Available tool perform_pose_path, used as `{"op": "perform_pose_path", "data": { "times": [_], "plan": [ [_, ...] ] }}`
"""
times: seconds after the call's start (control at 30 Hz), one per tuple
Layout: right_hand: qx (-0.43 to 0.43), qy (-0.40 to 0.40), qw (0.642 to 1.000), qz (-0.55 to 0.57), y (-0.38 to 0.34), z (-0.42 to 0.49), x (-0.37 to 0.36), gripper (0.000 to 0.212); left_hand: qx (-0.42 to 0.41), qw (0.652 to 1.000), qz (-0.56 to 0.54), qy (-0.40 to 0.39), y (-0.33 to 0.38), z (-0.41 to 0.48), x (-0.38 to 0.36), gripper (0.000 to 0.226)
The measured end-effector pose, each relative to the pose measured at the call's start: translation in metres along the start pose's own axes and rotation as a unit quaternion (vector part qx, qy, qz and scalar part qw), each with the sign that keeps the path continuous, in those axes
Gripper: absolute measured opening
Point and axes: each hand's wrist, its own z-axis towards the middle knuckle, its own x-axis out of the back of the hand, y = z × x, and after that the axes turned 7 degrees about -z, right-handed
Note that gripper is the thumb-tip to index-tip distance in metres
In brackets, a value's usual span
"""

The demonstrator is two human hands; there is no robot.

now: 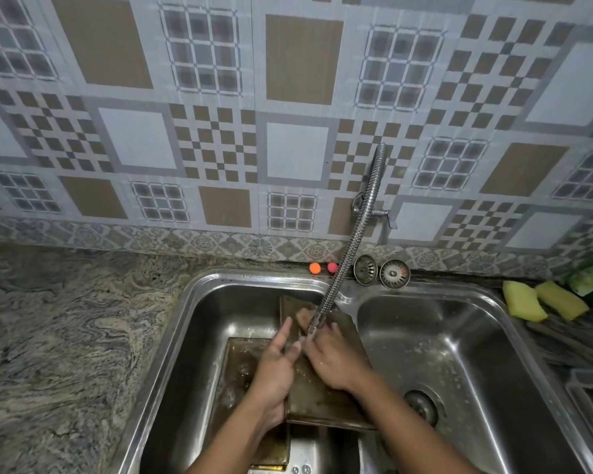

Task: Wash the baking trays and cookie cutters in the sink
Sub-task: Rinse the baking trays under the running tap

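Forearms are entering from the bottom edge and meeting over the left basin of the sink (pixel 172 319).

Left hand (pixel 274 374): lying against the left edge of the upper baking tray (pixel 322 398). Its fingers (pixel 285 333) are stretching straight out, not curling. The thumb is hiding behind the tray edge, so I cannot tell whether it is gripping.

Right hand (pixel 336 360): resting palm-down on the face of the same tray, fingers lying relaxed and flat, grasping nothing. Its fingertips are blurring just under the nozzle.

Upper baking tray: leaning tilted inside the sink, with its right side riding on the divider between the two basins. Its near edge is overlapping the second baking tray (pixel 240 364), which is lying flat on the floor of the sink's left basin, brown-stained and wet.

Faucet hose (pixel 353 241): ribbed metal, arching out from the wall behind the sink and ending above the tilted tray, between the two hands.

Behind the sink's rear rim:
- An orange ball (pixel 315 267) and a pink ball (pixel 332 267) are sitting side by side.
- Two metal strainers (pixel 365 270) are standing on edge just beside them.

Two yellow sponges (pixel 524 306) are lying right of the sink. The drain (pixel 423 405) is showing in the sink's right basin. A marbled stone counter (pixel 65 319) is running off left of the sink.
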Motion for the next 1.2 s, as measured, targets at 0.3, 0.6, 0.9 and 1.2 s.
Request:
{"op": "perform_pose_path", "data": {
  "times": [0.3,0.6,0.9,1.2],
  "plan": [
    [-0.146,0.104,0.983,0.028,0.018,0.008,0.0,0.048,-0.005,0.998,0.06,-0.028,-0.006,0.005,0.004,0.05],
    [-0.282,0.056,0.958,-0.012,0.031,-0.019,0.007,0.059,-0.022,0.998,0.041,-0.033,-0.015,0.002,-0.001,0.047],
    [-0.24,0.09,0.965,0.049,0.036,-0.054,-0.004,0.085,-0.038,0.998,0.041,-0.012,-0.013,0.004,-0.002,0.047],
    [-0.038,0.081,0.996,-0.015,-0.003,-0.051,-0.01,0.06,-0.026,1.0,0.017,-0.002,-0.007,0.004,-0.009,0.045]
  ]
}}
